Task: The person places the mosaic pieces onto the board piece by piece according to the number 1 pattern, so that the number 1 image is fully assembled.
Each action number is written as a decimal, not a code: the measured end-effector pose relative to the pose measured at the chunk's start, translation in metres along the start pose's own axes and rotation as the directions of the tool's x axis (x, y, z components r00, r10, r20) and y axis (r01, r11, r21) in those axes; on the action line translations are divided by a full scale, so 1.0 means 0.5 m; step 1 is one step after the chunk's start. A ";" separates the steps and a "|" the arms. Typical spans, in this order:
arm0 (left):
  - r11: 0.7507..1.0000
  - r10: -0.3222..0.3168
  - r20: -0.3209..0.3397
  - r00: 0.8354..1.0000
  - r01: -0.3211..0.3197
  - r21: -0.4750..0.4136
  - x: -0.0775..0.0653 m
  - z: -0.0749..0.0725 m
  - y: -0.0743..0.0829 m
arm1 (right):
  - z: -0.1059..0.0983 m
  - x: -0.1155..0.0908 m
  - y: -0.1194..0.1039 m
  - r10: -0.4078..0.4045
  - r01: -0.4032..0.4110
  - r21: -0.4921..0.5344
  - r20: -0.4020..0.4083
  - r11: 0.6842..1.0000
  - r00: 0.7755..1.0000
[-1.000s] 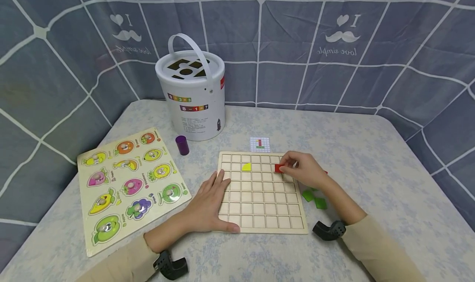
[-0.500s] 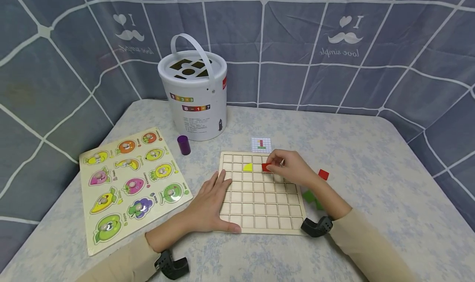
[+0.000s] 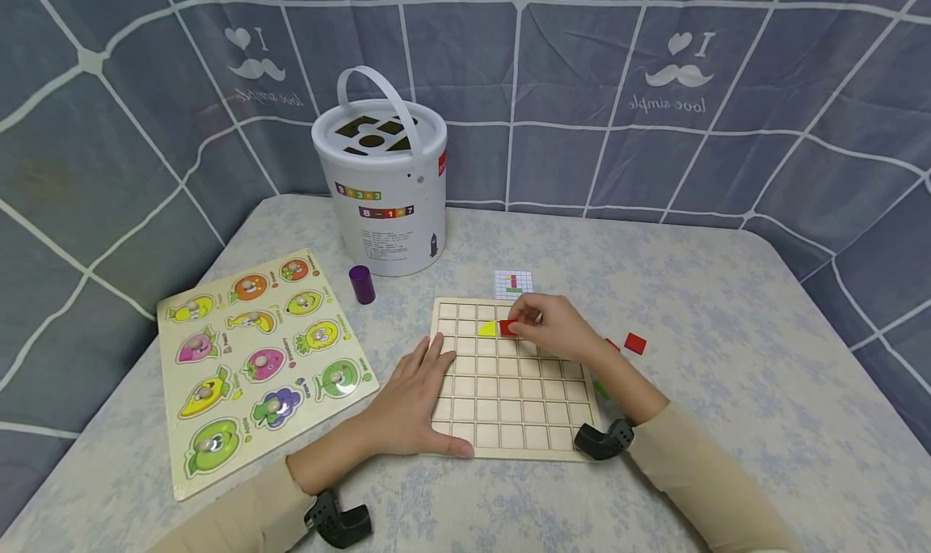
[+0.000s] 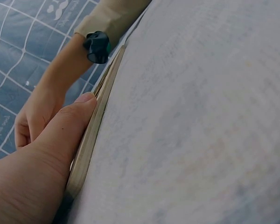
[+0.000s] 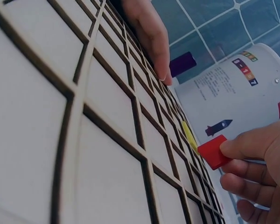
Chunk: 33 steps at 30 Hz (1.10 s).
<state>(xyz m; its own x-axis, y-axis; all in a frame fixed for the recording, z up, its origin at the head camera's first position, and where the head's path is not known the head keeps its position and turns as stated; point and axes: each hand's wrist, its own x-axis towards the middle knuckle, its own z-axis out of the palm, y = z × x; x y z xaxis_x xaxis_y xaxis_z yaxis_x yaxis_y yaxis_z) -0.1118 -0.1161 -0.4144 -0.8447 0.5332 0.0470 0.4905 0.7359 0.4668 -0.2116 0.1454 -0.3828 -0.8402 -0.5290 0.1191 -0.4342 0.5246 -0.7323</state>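
A wooden grid board [image 3: 507,390] lies flat on the table. My left hand [image 3: 409,406] rests at its left side, fingers spread over the left edge and thumb along the front edge [image 4: 85,158]. Between thumb and fingertips my right hand [image 3: 556,328] pinches a red square tile [image 3: 507,328] over the second row from the back. That red tile is close to the right of a yellow piece [image 3: 486,328] with one rounded corner, which lies on the board. In the right wrist view the tile [image 5: 213,151] appears tilted; whether it touches the board I cannot tell.
A small printed grid card [image 3: 513,284] lies behind the board. Loose red tiles [image 3: 635,343] and a partly hidden green tile [image 3: 600,389] lie to the right. At left are a fruit puzzle board [image 3: 265,367], a purple cylinder [image 3: 361,284] and a white bucket [image 3: 381,197].
My right hand has carried the red tile leftward across the board, up to the yellow piece. Loose red tiles at the right have come into view. My left hand has stayed in place.
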 end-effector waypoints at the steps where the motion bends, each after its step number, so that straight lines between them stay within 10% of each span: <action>1: 1.000 0.001 -0.001 1.000 -0.001 0.002 0.000 0.000 0.000 | 0.001 0.001 0.000 0.002 -0.002 0.000 0.001 1.000 1.000; 33: 1.000 0.001 0.002 1.000 -0.001 -0.005 -0.002 -0.004 0.004 | 0.015 0.005 0.011 0.007 -0.009 -0.095 -0.019 0.995 1.000</action>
<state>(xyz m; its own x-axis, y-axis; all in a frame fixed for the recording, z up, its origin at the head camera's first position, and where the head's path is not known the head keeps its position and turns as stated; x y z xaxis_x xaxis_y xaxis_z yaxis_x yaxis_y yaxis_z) -0.1105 -0.1158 -0.4116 -0.8440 0.5344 0.0456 0.4899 0.7335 0.4711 -0.2136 0.1423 -0.3916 -0.8494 -0.5124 0.1265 -0.4553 0.5901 -0.6667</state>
